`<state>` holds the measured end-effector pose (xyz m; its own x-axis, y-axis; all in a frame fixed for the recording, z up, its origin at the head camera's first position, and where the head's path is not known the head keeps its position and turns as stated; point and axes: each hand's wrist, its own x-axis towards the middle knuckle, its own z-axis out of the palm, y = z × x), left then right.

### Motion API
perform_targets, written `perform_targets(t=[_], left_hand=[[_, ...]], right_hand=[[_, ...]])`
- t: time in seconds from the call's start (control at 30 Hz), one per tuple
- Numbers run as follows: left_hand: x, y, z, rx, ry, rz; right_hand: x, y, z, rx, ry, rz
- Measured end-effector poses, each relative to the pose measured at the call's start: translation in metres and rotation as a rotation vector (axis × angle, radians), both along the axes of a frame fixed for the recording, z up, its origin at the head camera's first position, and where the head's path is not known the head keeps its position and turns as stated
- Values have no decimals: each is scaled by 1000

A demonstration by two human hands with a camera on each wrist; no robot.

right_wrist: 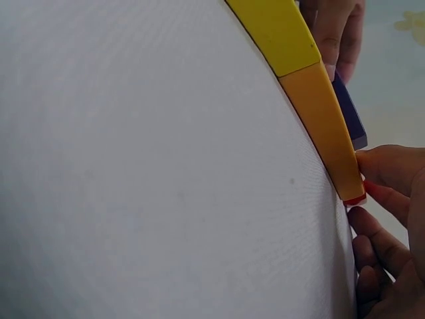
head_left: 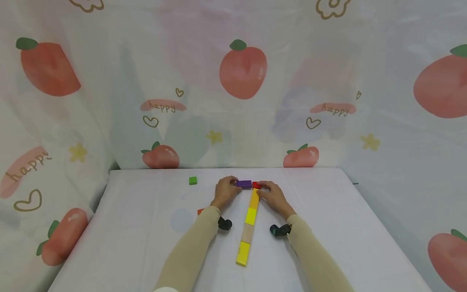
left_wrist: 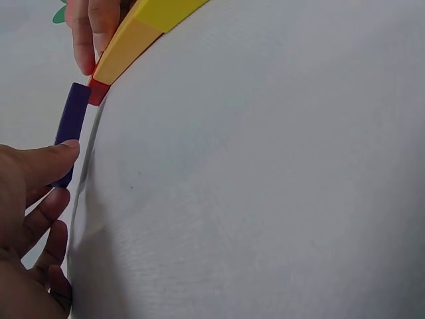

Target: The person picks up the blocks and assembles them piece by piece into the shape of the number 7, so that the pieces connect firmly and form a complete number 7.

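My left hand point(head_left: 225, 192) pinches one end of a purple block point(head_left: 244, 184) between thumb and fingers. The block's free end points at a small red block point(head_left: 255, 185), close beside it. Around that red block curl the fingers of my right hand point(head_left: 275, 199), its thumb near the end of an orange block point(right_wrist: 323, 126). From the red block a line of blocks runs toward me: the orange one, a yellow block point(head_left: 250, 216), a tan block point(head_left: 247, 233) and another yellow block point(head_left: 243, 254). In the right wrist view, the orange block hides most of the red one.
A green block point(head_left: 193, 181) lies by itself at the back left of the white table point(head_left: 120, 243). An orange-red block point(head_left: 200, 211) shows partly from behind my left sleeve point(head_left: 193, 247). Printed cloth walls point(head_left: 233, 129) stand behind the table and at both sides.
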<state>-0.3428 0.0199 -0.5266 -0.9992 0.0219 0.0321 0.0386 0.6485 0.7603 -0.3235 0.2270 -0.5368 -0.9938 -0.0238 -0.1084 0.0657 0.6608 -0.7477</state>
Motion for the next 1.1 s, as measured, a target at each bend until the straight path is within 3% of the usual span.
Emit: perform_targets(t=[1.1], left_hand=[[-3, 6, -8, -100, 36, -13]], right_hand=[[1, 1, 0, 22, 46, 20]])
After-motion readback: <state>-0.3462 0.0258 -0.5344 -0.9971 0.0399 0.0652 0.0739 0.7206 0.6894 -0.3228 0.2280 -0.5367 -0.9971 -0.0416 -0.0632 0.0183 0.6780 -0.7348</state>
